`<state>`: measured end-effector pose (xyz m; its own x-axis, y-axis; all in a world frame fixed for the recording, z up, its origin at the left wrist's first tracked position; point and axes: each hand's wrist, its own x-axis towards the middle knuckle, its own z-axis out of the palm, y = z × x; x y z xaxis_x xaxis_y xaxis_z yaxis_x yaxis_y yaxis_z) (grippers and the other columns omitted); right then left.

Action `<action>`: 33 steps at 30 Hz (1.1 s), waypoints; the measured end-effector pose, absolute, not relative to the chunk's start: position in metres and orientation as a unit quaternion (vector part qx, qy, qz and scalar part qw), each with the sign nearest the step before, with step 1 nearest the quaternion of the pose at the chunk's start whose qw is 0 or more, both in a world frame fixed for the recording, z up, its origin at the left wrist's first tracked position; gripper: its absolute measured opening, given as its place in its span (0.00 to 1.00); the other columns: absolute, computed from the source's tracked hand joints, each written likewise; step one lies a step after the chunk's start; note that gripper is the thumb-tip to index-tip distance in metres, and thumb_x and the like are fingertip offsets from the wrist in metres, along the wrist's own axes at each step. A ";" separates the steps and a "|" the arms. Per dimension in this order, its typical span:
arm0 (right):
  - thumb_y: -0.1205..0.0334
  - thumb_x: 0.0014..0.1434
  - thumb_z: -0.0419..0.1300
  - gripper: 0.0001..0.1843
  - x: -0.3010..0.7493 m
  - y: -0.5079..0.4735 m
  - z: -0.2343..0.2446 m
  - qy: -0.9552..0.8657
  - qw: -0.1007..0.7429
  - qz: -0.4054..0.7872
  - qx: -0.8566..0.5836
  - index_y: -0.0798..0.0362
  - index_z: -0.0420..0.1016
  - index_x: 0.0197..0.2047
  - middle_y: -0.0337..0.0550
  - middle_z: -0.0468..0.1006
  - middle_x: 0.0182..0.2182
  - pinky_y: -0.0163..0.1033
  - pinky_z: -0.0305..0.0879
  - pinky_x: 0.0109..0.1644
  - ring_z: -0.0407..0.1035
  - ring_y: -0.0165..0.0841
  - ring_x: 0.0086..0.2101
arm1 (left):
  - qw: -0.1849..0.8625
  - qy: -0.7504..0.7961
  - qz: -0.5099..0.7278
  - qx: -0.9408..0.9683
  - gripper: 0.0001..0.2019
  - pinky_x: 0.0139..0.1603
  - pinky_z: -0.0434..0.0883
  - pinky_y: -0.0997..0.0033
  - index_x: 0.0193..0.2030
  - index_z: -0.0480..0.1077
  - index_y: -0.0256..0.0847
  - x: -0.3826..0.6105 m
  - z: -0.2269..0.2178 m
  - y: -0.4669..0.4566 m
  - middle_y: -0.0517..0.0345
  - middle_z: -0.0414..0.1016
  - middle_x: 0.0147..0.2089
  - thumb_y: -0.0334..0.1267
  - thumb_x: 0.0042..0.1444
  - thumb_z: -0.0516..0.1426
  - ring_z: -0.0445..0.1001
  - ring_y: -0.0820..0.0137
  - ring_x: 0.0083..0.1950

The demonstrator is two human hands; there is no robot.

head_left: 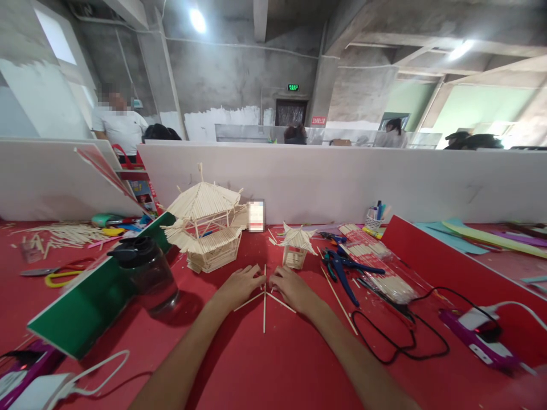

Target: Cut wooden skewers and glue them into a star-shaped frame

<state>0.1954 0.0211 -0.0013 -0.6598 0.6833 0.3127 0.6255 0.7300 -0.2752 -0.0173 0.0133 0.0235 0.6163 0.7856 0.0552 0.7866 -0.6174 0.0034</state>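
Thin pale wooden sticks (264, 313) lie on the red tabletop in a star-like frame, meeting at a centre between my hands. My left hand (244, 280) bends its fingers down onto the frame's left side, fingertips pinched close to the centre. Mirroring it, my right hand (289, 286) has thumb and fingers drawn together at the right side. Parts of the sticks are hidden under the fingers. Behind my left hand stands a large two-tiered stick pavilion model (209, 219). A small stick pavilion (296, 246) stands just beyond my right hand.
A dark water bottle (147, 276) stands left beside a green divider (92, 304). Blue-handled pliers (344, 273), bundled sticks (391, 279) and a black cable (401, 347) lie right. Scissors (60, 275) and a red divider (465, 273) are farther out. A white partition (342, 176) runs behind.
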 end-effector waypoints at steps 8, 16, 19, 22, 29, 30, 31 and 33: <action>0.69 0.66 0.55 0.07 0.189 0.026 -0.004 -0.887 0.185 0.084 -0.415 0.52 0.75 0.41 0.44 0.71 0.40 0.36 0.59 0.44 0.65 0.34 0.42 | 0.005 -0.464 -0.042 -0.885 0.09 0.46 0.64 0.69 0.47 0.71 0.44 -0.020 0.016 0.020 0.54 0.70 0.45 0.34 0.67 0.50 0.68 0.64 0.47; 0.67 0.66 0.56 0.07 0.182 0.032 -0.019 -0.878 0.225 0.093 -0.413 0.51 0.76 0.41 0.43 0.72 0.38 0.35 0.60 0.43 0.66 0.34 0.40 | -0.006 -0.455 -0.050 -0.889 0.09 0.46 0.63 0.69 0.46 0.71 0.45 -0.019 0.013 0.022 0.54 0.70 0.45 0.34 0.68 0.49 0.68 0.64 0.47; 0.67 0.66 0.56 0.07 0.183 0.028 -0.014 -0.873 0.239 0.095 -0.415 0.52 0.75 0.42 0.44 0.73 0.40 0.35 0.60 0.44 0.67 0.34 0.42 | -0.012 -0.463 -0.065 -0.884 0.10 0.47 0.64 0.68 0.46 0.69 0.44 -0.019 0.016 0.018 0.53 0.70 0.46 0.32 0.67 0.48 0.69 0.64 0.48; 0.65 0.64 0.58 0.03 0.187 0.018 -0.002 -0.855 0.247 0.109 -0.443 0.53 0.73 0.41 0.44 0.75 0.39 0.35 0.59 0.41 0.68 0.34 0.40 | -0.041 -0.492 -0.086 -0.865 0.08 0.44 0.65 0.69 0.44 0.68 0.42 -0.023 0.024 0.008 0.52 0.72 0.46 0.34 0.66 0.49 0.71 0.65 0.46; 0.64 0.56 0.61 0.02 0.194 -0.012 0.015 -0.834 0.151 0.153 -0.508 0.51 0.75 0.34 0.40 0.79 0.31 0.35 0.48 0.31 0.69 0.32 0.31 | -0.157 -0.508 -0.038 -0.846 0.04 0.32 0.61 0.71 0.37 0.72 0.43 -0.033 0.036 -0.006 0.57 0.79 0.36 0.35 0.57 0.55 0.75 0.66 0.35; 0.65 0.56 0.60 0.03 0.194 -0.012 0.016 -0.831 0.144 0.153 -0.516 0.51 0.75 0.35 0.40 0.79 0.31 0.35 0.48 0.31 0.69 0.32 0.31 | -0.158 -0.509 -0.042 -0.845 0.05 0.32 0.62 0.71 0.37 0.72 0.43 -0.033 0.036 -0.005 0.56 0.80 0.36 0.33 0.57 0.55 0.75 0.65 0.36; 0.65 0.56 0.59 0.04 0.193 -0.012 0.016 -0.828 0.139 0.154 -0.521 0.51 0.76 0.35 0.40 0.79 0.31 0.35 0.48 0.31 0.69 0.32 0.31 | -0.158 -0.509 -0.046 -0.845 0.06 0.33 0.62 0.72 0.37 0.73 0.42 -0.033 0.036 -0.005 0.56 0.80 0.36 0.33 0.57 0.55 0.76 0.65 0.36; 0.66 0.57 0.58 0.06 0.192 -0.010 0.017 -0.824 0.135 0.154 -0.528 0.51 0.76 0.35 0.41 0.80 0.31 0.35 0.49 0.31 0.70 0.32 0.31 | -0.157 -0.511 -0.052 -0.843 0.06 0.34 0.62 0.72 0.37 0.73 0.42 -0.032 0.035 -0.004 0.55 0.80 0.37 0.33 0.57 0.55 0.76 0.65 0.37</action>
<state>0.1923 -0.0095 0.0170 -0.4052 0.9123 0.0594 0.8292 0.3941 -0.3963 -0.0319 -0.0040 0.0352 0.4719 0.8785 -0.0737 0.8461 -0.4278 0.3180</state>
